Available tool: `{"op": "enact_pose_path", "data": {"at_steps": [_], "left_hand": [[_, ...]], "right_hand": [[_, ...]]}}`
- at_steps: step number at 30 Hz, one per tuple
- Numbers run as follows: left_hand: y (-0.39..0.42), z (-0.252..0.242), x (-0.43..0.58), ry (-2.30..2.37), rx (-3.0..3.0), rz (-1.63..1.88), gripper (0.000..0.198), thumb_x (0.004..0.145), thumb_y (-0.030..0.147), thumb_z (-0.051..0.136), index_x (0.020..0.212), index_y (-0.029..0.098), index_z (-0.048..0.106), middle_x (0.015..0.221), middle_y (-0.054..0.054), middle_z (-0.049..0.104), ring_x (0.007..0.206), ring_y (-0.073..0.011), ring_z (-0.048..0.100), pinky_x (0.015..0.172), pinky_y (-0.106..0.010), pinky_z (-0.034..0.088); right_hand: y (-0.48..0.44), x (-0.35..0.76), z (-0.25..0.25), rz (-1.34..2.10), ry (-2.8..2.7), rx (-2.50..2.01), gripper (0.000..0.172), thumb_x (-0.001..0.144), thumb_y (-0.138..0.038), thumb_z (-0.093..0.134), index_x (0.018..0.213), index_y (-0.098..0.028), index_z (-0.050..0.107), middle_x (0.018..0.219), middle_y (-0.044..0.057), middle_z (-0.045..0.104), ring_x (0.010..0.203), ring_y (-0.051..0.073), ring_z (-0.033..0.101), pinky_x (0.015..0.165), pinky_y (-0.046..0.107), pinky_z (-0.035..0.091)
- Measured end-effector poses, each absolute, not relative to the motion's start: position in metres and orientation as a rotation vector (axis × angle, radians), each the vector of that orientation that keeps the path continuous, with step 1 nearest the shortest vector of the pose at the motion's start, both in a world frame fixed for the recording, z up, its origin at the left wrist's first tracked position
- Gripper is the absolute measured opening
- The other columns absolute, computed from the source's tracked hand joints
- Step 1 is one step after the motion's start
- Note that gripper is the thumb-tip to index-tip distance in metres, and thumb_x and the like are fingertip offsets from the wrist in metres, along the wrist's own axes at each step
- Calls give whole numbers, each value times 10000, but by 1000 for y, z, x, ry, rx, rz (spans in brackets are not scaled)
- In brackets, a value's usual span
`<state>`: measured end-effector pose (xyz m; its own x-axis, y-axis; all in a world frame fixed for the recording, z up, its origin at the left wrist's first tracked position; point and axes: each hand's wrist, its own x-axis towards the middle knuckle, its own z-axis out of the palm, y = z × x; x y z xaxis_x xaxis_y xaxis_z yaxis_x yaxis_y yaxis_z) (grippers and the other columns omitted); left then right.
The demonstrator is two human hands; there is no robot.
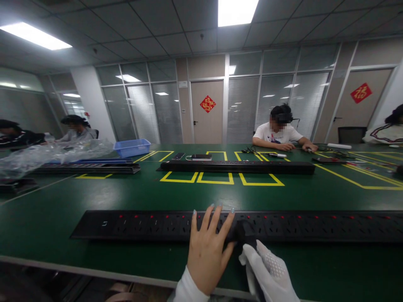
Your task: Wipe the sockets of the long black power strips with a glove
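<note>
A long black power strip with a row of sockets and small red switches lies across the table in front of me. My left hand, bare, rests on the strip with its fingers spread over the sockets. Just to its right, my right hand wears a white dotted glove and is closed round a black plug. The plug's head is against the strip's socket face; whether its pins are inside a socket is hidden. Something dark, likely its cord, runs down beneath the gloved hand.
Another long black strip lies farther back, with phones behind it. Yellow tape rectangles mark the green table. Plastic wrap, metal channels and a blue basket are at left. A person sits opposite.
</note>
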<state>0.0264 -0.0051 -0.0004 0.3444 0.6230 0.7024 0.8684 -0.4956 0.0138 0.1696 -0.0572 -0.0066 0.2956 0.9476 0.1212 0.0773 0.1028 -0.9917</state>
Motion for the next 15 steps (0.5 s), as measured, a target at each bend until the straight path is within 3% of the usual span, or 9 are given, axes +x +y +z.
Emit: {"op": "enact_pose_path", "data": {"at_steps": [4,7,11,15], "left_hand": [[-4,-1,27,-1323,-2242,-919,578,908,528,500,1445,423,313,1425,15,501,1303,-254,434,1113,-567,216],[-3,-1,27,-1327,-2235,-911,580,908,517,506,1446,420,313,1423,11,502,1302,-255,434,1115,-569,211],[-4,-1,27,-1328,-2246,-910,583,907,515,507,1448,419,310,1423,8,503,1303,-257,433,1116,-573,205],[-5,0,27,-1338,-2260,-904,571,908,508,508,1442,416,327,1428,6,497,1308,-260,427,1116,-577,206]], "right_hand": [[-57,181,11,947,-901,-1238,553,664,-763,651,603,-217,590,526,10,612,364,106,439,380,233,390],[-57,191,22,939,-833,-1246,573,600,-777,683,556,-215,575,480,1,570,348,100,430,332,216,339],[-56,198,26,997,-823,-1352,597,577,-775,693,518,-197,558,326,-53,415,292,69,361,318,169,257],[-54,197,22,1068,-848,-1423,584,635,-753,654,513,-193,544,311,-60,399,277,80,379,316,173,263]]}}
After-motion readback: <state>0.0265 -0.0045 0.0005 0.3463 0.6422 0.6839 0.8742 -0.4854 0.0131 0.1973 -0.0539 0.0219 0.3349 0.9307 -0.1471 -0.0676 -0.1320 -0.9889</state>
